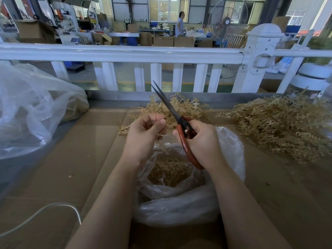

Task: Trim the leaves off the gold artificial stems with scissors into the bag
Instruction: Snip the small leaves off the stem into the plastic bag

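My two forearms come up from the bottom edge, both bare from elbow to wrist, with no sleeve on either. My left hand [143,130] is bare, with no glove; its nails are short and plain. My right hand [201,139] is bare and ungloved as well. I can see no ring, watch or band on the parts that show. My upper arms and whatever I wear above the elbows lie outside the view.

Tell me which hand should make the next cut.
Right. The right hand already grips the scissors, blades slightly open and pointing up beside the stem. The left hand pinches that stem above the bag, so it should probably only steady it.
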